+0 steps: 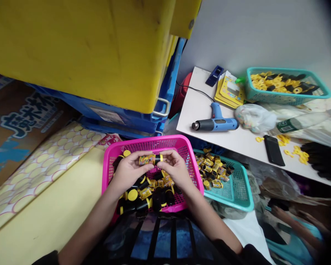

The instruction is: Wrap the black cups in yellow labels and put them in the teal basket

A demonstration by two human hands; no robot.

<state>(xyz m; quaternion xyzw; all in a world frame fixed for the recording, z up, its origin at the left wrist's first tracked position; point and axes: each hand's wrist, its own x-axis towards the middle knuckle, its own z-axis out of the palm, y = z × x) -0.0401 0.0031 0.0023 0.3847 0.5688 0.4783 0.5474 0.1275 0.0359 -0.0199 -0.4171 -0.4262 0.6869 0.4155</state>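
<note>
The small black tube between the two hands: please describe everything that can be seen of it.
The small black cylindrical tube lies level, held at both ends: the left hand takes the end wrapped in a yellow printed sleeve, the right hand the mostly black end. It looks like plastic. It hangs above the pink plastic mesh basket, touching none of the similar pieces inside.

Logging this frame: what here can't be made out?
Head view only.
1. Label print on the small cylinder: too small; left hand and right hand partly cover it.
2. Part of the pink basket: hidden under both hands.
3. Black pile on the table: blurred, cut off by the right edge.
</note>
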